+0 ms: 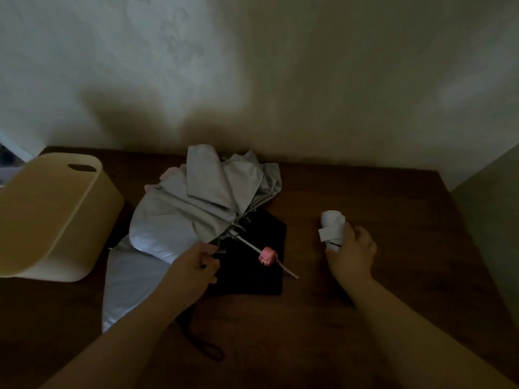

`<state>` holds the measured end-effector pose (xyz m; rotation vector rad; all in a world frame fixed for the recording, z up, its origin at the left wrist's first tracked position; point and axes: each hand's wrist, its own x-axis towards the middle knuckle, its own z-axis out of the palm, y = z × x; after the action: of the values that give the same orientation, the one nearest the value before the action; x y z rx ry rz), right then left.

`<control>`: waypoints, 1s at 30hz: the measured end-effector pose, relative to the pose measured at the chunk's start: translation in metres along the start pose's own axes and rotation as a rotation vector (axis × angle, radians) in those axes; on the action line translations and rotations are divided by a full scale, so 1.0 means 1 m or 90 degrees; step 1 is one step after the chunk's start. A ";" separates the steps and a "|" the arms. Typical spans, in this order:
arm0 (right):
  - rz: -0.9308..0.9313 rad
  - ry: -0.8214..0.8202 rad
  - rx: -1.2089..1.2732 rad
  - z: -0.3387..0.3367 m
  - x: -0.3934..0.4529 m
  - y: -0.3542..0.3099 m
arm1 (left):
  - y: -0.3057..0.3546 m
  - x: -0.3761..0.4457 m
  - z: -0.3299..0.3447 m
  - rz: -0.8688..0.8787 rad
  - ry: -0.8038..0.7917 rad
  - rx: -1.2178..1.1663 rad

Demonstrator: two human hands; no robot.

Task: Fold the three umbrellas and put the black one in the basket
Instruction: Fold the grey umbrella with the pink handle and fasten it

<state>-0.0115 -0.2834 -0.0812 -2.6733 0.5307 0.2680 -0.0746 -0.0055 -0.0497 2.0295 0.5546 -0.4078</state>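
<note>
The grey umbrella lies half-open on the desk — left hand pinches its ribs to close it, right hand holds the rolled white one.

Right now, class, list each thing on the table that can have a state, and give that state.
Grey umbrella: half collapsed, canopy loose, shaft extended.
Black umbrella: unfolded, lying under the grey one.
White umbrella: rolled up.
Basket: tipped.
Left hand: gripping the grey umbrella's frame.
Right hand: holding the white umbrella.

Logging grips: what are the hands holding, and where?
Left hand grips the grey umbrella near its shaft; right hand holds the rolled white umbrella's near end.
</note>
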 end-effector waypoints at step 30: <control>-0.203 -0.152 0.483 -0.058 -0.157 -0.138 | 0.136 -0.023 -0.041 0.155 -0.002 -0.609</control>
<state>-0.0924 -0.1401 0.0589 -1.9110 0.0873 0.2281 -0.0184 -0.0345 0.0797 1.1448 0.3807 0.0245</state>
